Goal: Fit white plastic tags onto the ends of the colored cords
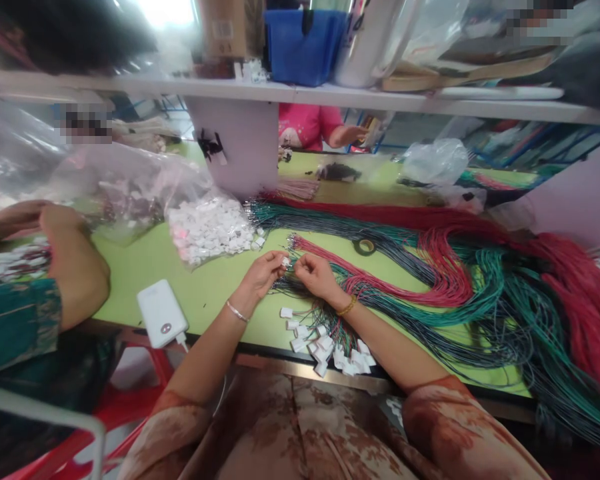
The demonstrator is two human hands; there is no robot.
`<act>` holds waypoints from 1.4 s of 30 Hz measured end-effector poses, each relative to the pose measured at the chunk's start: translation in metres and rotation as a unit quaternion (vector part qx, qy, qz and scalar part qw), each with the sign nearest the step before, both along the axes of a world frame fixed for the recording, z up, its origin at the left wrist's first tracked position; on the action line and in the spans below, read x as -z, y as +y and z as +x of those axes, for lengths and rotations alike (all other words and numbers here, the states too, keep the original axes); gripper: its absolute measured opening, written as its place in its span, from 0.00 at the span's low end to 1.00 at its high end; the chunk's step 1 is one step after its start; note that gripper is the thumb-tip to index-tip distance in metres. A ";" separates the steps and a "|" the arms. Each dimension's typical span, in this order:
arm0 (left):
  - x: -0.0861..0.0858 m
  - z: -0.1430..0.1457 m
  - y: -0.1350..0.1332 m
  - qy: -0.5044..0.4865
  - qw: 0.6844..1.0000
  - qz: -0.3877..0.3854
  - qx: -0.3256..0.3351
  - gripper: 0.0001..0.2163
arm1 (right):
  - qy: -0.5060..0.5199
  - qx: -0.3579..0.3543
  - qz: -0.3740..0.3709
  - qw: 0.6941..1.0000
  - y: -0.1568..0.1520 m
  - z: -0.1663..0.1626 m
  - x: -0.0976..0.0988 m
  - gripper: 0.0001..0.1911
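Note:
Between the fingertips of my left hand (264,273) is a small white plastic connector (285,261). Close beside it, my right hand (317,275) is closed in a pinch, on what looks like a thin wire whose end is too small to make out. Under and around my right hand run long bundles of red wires (380,275), green wires (460,312) and dark grey wires (430,343). Below my right wrist lies a pile of white connectors with wires attached (325,343). A clear bag of loose white connectors (207,227) sits beyond my left hand.
A white power bank (162,312) with a cable lies left of my forearm. A roll of black tape (365,247) rests among the wires. A co-worker's arm (73,267) is at the left. Another person in pink (305,127) sits opposite, beneath a shelf (290,93) holding a blue bin (305,47).

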State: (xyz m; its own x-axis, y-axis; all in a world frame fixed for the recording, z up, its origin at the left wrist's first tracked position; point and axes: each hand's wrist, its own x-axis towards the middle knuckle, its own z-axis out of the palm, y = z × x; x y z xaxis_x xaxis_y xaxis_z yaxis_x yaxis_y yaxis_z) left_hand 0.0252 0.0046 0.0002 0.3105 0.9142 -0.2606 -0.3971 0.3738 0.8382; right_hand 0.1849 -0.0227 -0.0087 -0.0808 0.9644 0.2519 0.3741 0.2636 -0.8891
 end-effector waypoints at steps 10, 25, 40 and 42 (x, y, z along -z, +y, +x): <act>0.005 0.010 -0.009 0.111 0.990 0.070 -0.044 0.14 | -0.024 -0.038 -0.016 0.999 0.000 0.002 0.004 0.10; 0.009 -0.002 0.000 0.230 0.972 0.053 -0.010 0.08 | -0.320 -0.034 0.027 0.946 0.029 0.043 0.007 0.05; 0.002 -0.001 -0.004 0.168 0.984 0.062 0.001 0.12 | -0.450 -0.008 0.057 0.891 0.033 0.046 -0.002 0.12; 0.001 0.000 -0.005 0.158 0.985 0.064 0.005 0.12 | -0.485 -0.007 0.050 0.873 0.033 0.046 -0.006 0.13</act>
State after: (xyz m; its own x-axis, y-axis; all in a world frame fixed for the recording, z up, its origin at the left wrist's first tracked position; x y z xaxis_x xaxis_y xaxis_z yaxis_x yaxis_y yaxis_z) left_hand 0.0249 -0.0005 -0.0011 0.2419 0.9428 -0.2292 -0.1059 0.2604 0.9597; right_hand 0.2309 0.0100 -0.0026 -0.3143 0.9387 0.1418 0.9345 0.3322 -0.1281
